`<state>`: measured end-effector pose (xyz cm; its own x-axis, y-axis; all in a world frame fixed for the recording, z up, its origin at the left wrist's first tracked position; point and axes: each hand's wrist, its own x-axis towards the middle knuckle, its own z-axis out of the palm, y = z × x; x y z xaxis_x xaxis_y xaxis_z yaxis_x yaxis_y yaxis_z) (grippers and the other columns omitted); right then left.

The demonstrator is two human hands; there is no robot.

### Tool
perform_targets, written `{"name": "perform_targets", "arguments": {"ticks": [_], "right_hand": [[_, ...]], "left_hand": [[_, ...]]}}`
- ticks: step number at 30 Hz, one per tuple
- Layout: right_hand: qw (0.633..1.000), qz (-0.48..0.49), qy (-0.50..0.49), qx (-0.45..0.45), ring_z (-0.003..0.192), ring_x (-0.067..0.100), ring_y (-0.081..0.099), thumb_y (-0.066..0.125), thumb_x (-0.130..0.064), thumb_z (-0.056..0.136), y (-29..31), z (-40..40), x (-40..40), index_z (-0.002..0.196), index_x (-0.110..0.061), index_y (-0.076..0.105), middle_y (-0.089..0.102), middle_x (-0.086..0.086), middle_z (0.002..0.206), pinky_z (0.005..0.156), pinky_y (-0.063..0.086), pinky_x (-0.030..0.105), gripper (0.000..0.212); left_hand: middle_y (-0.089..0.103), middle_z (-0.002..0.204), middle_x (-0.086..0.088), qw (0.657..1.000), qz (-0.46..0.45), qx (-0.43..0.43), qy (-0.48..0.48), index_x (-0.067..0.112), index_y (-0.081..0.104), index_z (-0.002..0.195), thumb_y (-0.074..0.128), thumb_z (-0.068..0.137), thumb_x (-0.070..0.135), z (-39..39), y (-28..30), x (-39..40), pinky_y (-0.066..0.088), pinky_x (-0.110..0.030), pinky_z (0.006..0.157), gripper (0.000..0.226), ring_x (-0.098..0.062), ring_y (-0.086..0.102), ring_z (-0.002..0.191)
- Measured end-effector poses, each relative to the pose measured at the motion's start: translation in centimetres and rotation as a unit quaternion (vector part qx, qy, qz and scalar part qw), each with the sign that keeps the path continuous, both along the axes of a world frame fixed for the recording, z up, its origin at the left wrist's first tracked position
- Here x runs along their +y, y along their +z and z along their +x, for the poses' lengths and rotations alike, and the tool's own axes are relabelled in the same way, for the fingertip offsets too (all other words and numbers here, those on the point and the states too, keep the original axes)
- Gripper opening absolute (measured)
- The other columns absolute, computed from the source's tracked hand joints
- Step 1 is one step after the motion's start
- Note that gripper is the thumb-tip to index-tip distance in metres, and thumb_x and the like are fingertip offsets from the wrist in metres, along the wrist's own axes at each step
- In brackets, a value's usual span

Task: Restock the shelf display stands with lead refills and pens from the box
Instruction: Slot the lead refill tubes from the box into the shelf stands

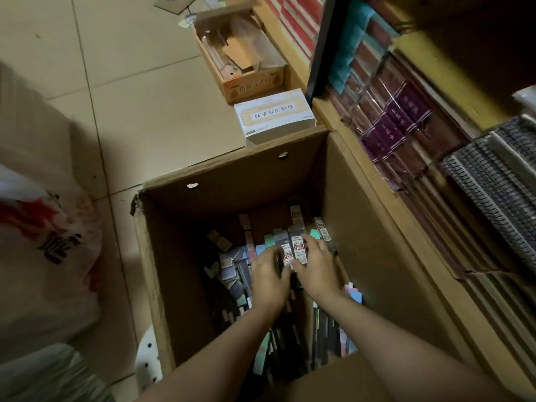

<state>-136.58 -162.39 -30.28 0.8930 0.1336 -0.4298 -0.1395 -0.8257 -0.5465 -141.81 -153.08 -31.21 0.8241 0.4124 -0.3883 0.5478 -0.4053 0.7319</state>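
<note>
1. Looking from the head camera, I see at 9 o'clock a white plastic bag [43, 227] with red and black print, lying on the tiled floor [130, 82].
2. At 6 o'clock, a little to the left, a white stool [149, 361] with round holes shows from under the corner of the big cardboard box [162, 256].
3. This box stands open in the middle of my view, and inside it many flat packs of lead refills and pens [232, 271] lie in a loose pile.
4. The left hand [269, 277] is deep in the box, fingers curled around a small bunch of packs [293, 250] with red and white labels.
5. The right hand [317, 268] is just beside it, touching it, and its fingers pinch the same bunch from the 3 o'clock side; the bunch stands almost upright between both hands.
6. At 12 o'clock from the box, a white carton [275, 116] with printed text sits on the floor, touching the far edge of the box.
7. Behind it, further to 12 o'clock, is an open orange carton [240, 53] with some paper things inside; I cannot tell what they are.
8. At 3 o'clock runs the wooden shelf [385, 198], just beside the box, holding purple wrapped books [400, 120] and spiral notebooks [493, 175].
</note>
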Motion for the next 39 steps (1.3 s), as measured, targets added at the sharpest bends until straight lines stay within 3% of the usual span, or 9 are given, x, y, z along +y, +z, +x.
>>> {"name": "perform_targets", "arguments": {"ticks": [8, 18, 21, 24, 27, 29, 32, 35, 39], "right_hand": [[0.993, 0.041, -0.1, 0.036, 0.101, 0.016, 0.056, 0.075, -0.012, 0.083, -0.5, -0.5, 0.0, 0.127, -0.014, 0.053, 0.055, 0.005, 0.117, 0.077, 0.043, 0.021, 0.05], [0.971, 0.102, -0.184, 0.115, 0.087, 0.016, 0.064, 0.069, -0.009, 0.088, 0.9, -1.5, -2.8, 0.119, -0.011, 0.062, 0.067, -0.005, 0.082, 0.082, 0.052, 0.031, 0.031], [0.958, 0.175, -0.145, 0.176, 0.093, 0.021, 0.067, 0.071, -0.005, 0.086, 1.9, -1.8, -3.3, 0.121, -0.003, 0.06, 0.069, 0.004, 0.091, 0.084, 0.055, 0.032, 0.036], [0.955, 0.204, -0.099, 0.189, 0.086, 0.007, 0.066, 0.074, -0.005, 0.083, 2.7, -2.2, -2.9, 0.119, -0.007, 0.064, 0.069, -0.002, 0.091, 0.07, 0.052, 0.014, 0.037], [0.966, 0.186, -0.063, 0.167, 0.08, 0.003, 0.06, 0.076, -0.012, 0.083, 3.2, -2.6, -1.9, 0.122, -0.013, 0.065, 0.066, -0.004, 0.09, 0.064, 0.045, 0.007, 0.04], [0.972, 0.171, -0.021, 0.161, 0.087, 0.008, 0.062, 0.074, -0.016, 0.086, 3.2, -2.5, -1.5, 0.125, -0.014, 0.064, 0.069, 0.002, 0.098, 0.065, 0.044, 0.005, 0.041], [0.974, 0.139, 0.06, 0.17, 0.088, -0.001, 0.061, 0.07, -0.027, 0.089, 3.4, -1.2, -1.4, 0.126, -0.019, 0.065, 0.068, -0.006, 0.103, 0.069, 0.043, 0.004, 0.038], [0.992, 0.054, 0.092, 0.072, 0.099, 0.012, 0.059, 0.07, -0.025, 0.089, 3.0, 1.0, -0.7, 0.132, -0.018, 0.06, 0.063, 0.009, 0.117, 0.089, 0.049, 0.023, 0.044], [0.974, -0.083, 0.208, -0.028, 0.135, 0.023, 0.035, 0.07, -0.038, 0.086, 2.2, 3.0, 2.3, 0.146, -0.017, 0.04, 0.04, 0.005, 0.144, 0.113, 0.03, 0.039, 0.071]], "left_hand": [[0.054, 0.094, 0.011, 0.984, -0.068, 0.056, 0.153, 0.015, 0.055, 0.124, 0.073, 0.082, 0.008, 2.6, -0.3, -1.0, 0.054, -0.029, 0.083, 0.046, -0.012, 0.059, 0.095], [0.062, 0.093, -0.007, 0.973, -0.115, 0.056, 0.193, 0.014, 0.053, 0.101, 0.057, 0.093, 0.006, 0.4, 0.8, -0.8, 0.051, -0.031, 0.073, 0.012, -0.024, 0.063, 0.088], [0.062, 0.091, -0.006, 0.954, -0.169, 0.045, 0.244, 0.015, 0.049, 0.108, 0.048, 0.097, 0.006, -0.5, 1.7, -1.1, 0.053, -0.037, 0.073, 0.014, -0.021, 0.061, 0.077], [0.063, 0.079, -0.003, 0.924, -0.251, 0.035, 0.287, 0.016, 0.047, 0.111, 0.048, 0.099, 0.011, -1.7, 2.5, -1.6, 0.045, -0.028, 0.06, 0.013, -0.016, 0.057, 0.064], [0.066, 0.099, -0.006, 0.892, -0.324, 0.021, 0.313, 0.016, 0.047, 0.121, 0.056, 0.097, 0.016, -2.7, 2.9, -2.0, 0.054, -0.034, 0.072, 0.026, -0.017, 0.065, 0.084], [0.067, 0.111, -0.013, 0.866, -0.361, 0.017, 0.345, 0.01, 0.049, 0.125, 0.059, 0.095, 0.012, -3.0, 2.9, -1.8, 0.054, -0.045, 0.09, 0.032, -0.026, 0.066, 0.099], [0.068, 0.114, -0.016, 0.848, -0.368, 0.01, 0.38, 0.007, 0.053, 0.122, 0.059, 0.095, 0.009, -3.2, 2.6, -1.1, 0.052, -0.046, 0.092, 0.028, -0.027, 0.066, 0.1], [0.067, 0.116, -0.014, 0.83, -0.349, -0.006, 0.435, 0.006, 0.051, 0.12, 0.056, 0.096, 0.006, -3.1, 2.3, -0.4, 0.054, -0.043, 0.09, 0.025, -0.027, 0.065, 0.1], [0.066, 0.117, -0.01, 0.803, -0.335, -0.014, 0.493, 0.013, 0.049, 0.121, 0.056, 0.096, 0.006, -3.1, 1.8, 0.5, 0.053, -0.04, 0.088, 0.027, -0.024, 0.065, 0.099]]}}
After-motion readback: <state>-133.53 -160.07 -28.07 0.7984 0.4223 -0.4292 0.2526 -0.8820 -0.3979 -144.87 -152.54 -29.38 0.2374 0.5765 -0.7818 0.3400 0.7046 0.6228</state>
